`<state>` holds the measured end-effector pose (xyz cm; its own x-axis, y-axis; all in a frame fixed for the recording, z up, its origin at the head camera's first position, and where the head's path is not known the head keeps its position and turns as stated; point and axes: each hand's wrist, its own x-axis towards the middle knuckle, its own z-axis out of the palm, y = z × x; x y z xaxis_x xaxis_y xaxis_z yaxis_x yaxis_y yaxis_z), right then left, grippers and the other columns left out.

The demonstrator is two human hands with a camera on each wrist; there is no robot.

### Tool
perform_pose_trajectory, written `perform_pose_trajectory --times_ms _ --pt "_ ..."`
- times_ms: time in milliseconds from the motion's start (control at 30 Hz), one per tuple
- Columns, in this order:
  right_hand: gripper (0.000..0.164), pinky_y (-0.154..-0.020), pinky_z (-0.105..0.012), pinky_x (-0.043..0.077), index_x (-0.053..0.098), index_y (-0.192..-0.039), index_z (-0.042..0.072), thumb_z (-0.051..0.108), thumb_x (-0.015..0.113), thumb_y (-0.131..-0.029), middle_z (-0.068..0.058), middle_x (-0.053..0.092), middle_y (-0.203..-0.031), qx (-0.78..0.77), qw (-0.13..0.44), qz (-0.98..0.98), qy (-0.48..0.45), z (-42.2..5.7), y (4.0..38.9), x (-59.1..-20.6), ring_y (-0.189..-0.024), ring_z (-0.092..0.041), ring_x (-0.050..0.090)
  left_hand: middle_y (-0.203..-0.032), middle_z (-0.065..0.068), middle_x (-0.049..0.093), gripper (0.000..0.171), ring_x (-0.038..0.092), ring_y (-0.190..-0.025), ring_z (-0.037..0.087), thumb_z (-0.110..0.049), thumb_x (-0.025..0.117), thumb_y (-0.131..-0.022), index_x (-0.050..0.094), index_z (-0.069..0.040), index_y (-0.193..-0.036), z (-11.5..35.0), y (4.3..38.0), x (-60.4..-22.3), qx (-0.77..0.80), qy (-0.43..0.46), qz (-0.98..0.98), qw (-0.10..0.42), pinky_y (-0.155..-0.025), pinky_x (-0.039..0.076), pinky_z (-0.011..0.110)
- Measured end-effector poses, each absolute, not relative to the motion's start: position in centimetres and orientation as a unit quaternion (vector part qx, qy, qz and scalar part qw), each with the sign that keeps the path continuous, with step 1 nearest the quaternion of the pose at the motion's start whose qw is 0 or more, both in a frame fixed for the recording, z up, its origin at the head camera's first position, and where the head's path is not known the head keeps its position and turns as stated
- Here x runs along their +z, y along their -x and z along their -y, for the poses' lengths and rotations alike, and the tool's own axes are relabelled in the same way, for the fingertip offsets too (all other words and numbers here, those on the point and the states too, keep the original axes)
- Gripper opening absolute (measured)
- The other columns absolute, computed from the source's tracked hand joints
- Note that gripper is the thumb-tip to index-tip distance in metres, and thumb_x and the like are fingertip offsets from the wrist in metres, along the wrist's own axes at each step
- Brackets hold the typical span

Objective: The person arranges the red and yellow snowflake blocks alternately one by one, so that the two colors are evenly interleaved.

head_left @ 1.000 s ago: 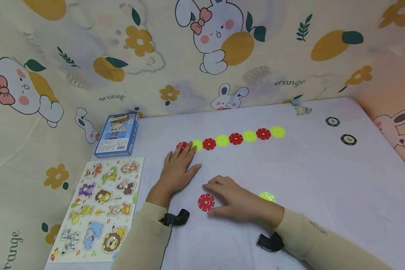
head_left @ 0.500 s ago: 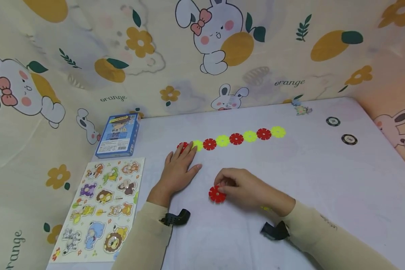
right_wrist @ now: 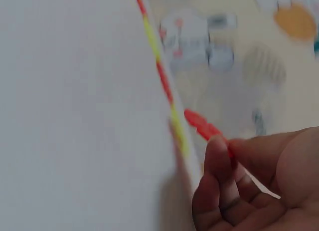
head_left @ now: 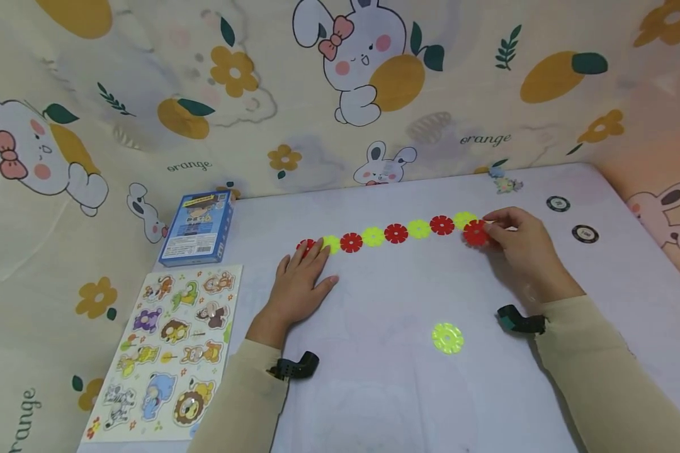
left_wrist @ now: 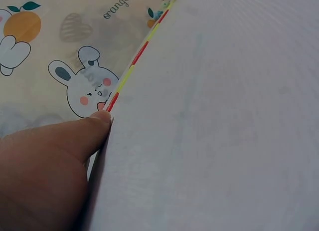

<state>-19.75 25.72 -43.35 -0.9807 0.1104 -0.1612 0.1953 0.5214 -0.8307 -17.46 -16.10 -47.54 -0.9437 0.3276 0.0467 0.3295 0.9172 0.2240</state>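
Note:
A row of alternating red and yellow-green flower-shaped plastic discs (head_left: 396,233) runs across the table in the head view. My left hand (head_left: 297,292) lies flat at the row's left end, fingertips over a red disc (head_left: 305,246) and beside a yellow-green disc (head_left: 332,244). At the other end, my right hand (head_left: 524,255) pinches a red notched disc (head_left: 475,233) between thumb and fingers. That disc overlaps the last yellow-green disc (head_left: 463,219) in the head view; the right wrist view shows it tilted and raised above the tabletop. One loose yellow-green disc (head_left: 447,338) lies nearer the front.
On the left, a blue box (head_left: 195,228) stands behind an animal puzzle board (head_left: 172,346). Two black-and-white round chips (head_left: 558,204) lie at the back right. A small figure (head_left: 508,185) sits by the patterned backdrop (head_left: 317,75).
My right hand picked the red disc up from the front of the table and carried it right and back to the row's right end, uncovering the loose yellow-green disc. My left hand stayed put.

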Motion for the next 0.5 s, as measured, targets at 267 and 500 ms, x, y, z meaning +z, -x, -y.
perform_pose_trajectory --times_ms 267,500 --pt "0.051 -0.076 -0.019 0.05 0.044 -0.141 0.018 0.043 0.05 -0.097 -0.008 0.048 -0.123 -0.514 0.015 -0.842 -0.164 -29.1 20.6 -45.0 -0.1 -0.024 0.057 -0.158 -0.008 0.013 0.07 0.003 -0.144 0.023 -0.06 0.04 -0.094 0.026 -0.025 -0.153 16.2 17.6 -47.6 -0.12 0.172 0.978 0.005 -0.11 0.007 0.056" --pt "0.055 -0.093 -0.052 0.043 0.042 -0.145 0.012 0.036 0.054 -0.097 -0.017 0.038 -0.143 -0.389 0.038 -0.918 -0.063 -28.3 20.9 -44.5 -0.126 -0.038 0.039 -0.158 -0.007 0.014 0.07 0.004 -0.144 0.023 -0.061 0.039 -0.094 0.026 -0.025 -0.153 16.2 17.5 -47.7 -0.124 0.172 0.977 0.009 -0.11 0.006 0.055"
